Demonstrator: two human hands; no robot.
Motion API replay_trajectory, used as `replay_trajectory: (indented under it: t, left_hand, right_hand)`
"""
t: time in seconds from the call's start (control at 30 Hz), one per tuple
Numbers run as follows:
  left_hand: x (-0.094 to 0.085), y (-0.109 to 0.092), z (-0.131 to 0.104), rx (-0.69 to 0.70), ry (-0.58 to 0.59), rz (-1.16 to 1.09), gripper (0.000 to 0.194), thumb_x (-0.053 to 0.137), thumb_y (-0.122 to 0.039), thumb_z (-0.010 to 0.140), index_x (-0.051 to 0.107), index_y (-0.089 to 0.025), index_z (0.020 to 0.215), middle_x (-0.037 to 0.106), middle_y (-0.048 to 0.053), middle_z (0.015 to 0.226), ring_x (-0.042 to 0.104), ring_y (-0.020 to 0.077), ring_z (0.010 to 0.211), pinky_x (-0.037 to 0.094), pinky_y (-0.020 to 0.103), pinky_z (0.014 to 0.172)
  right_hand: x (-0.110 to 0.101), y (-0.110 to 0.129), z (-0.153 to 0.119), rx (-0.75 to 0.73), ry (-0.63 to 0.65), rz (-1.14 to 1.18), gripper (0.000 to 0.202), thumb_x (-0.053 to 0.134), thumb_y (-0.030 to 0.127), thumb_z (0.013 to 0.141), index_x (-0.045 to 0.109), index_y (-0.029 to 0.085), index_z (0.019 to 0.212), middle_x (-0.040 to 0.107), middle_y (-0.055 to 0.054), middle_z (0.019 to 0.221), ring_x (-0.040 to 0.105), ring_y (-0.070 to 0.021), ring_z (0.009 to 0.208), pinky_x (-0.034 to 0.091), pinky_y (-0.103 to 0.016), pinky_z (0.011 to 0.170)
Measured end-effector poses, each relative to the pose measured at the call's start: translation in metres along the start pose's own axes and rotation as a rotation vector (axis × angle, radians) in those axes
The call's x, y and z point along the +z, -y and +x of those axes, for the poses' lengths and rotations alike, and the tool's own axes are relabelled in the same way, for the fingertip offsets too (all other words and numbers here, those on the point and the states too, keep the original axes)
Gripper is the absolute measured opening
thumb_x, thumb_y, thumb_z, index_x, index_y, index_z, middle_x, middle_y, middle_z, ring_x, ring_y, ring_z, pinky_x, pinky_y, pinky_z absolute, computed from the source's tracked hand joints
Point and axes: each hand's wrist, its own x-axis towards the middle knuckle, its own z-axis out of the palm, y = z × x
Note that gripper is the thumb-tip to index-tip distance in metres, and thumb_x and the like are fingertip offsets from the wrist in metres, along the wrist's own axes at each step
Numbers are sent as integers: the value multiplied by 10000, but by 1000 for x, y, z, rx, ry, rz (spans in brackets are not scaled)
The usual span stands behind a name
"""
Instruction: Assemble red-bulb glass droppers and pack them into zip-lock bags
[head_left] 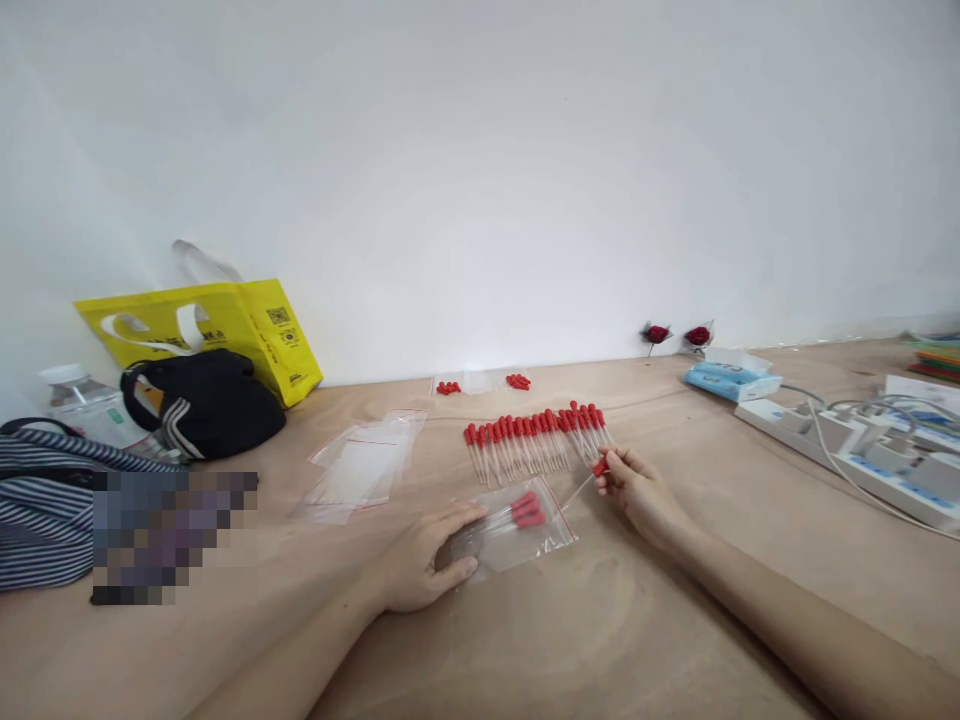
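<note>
A clear zip bag with a red line along its mouth lies in front of me, its mouth to the right. Inside it rest several glass droppers with red rubber bulbs. My left hand grips the closed end of this bag, thumb on the near side and fingers on the far side. Between the thumb and fingers of my right hand is the red bulb of another dropper. Its thin tube slants down-left toward the bag's mouth. Just beyond, a row of droppers lies side by side, bulbs pointing away.
Flat empty zip bags are stacked to the left. Loose red bulbs lie by the wall. Farther left are a yellow bag, black cap and bottle. A tissue pack and power strip occupy the right.
</note>
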Motion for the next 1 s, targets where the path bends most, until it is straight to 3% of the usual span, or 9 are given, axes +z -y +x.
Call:
replay_trajectory:
  t: [0.2,0.4,0.63,0.8,0.9,1.0]
  left_hand:
    - [0,-1,1,8,5,-2,499,427,-404,846,323,-248,1308,370,57,1355,348,243,1225,305,432,996]
    - [1,0,1,13,-3,-13,491,436,-387,846,326,-257,1307,378,41,1351,351,227,1225,300,416,1003]
    - [2,1,3,31,-8,-10,489,454,-376,836,353,-240,1295,398,49,1338,355,227,1223,298,414,1006]
    - [1,-2,3,59,-9,-23,465,471,-345,828,396,-224,1271,432,53,1313,367,228,1215,298,419,1006]
    - [1,-3,3,66,-10,-35,466,474,-341,826,397,-225,1271,436,53,1310,375,228,1210,302,422,1003]
    - [2,-2,3,76,-12,-43,464,472,-341,827,398,-226,1271,441,53,1306,383,222,1205,302,416,1005]
  right_hand:
    - [11,1,-13,170,107,135,353,722,398,575,495,197,756,609,-9,726,574,-108,601,473,-252,604]
    - [11,2,-19,219,353,-27,276,743,311,577,564,157,721,605,6,665,586,-99,611,479,-248,637]
    - [4,7,-13,271,609,-82,412,737,298,586,571,160,938,626,-47,910,595,-104,723,465,-268,720]
    - [8,4,-11,219,550,-188,402,739,343,564,529,166,858,618,5,709,586,-97,612,469,-226,557]
    - [15,1,-13,180,515,-350,354,700,416,587,516,155,741,587,19,555,562,-98,527,403,-180,428]
    - [20,1,-17,142,500,-468,338,683,446,584,544,144,643,567,21,503,504,-70,457,366,-169,397]
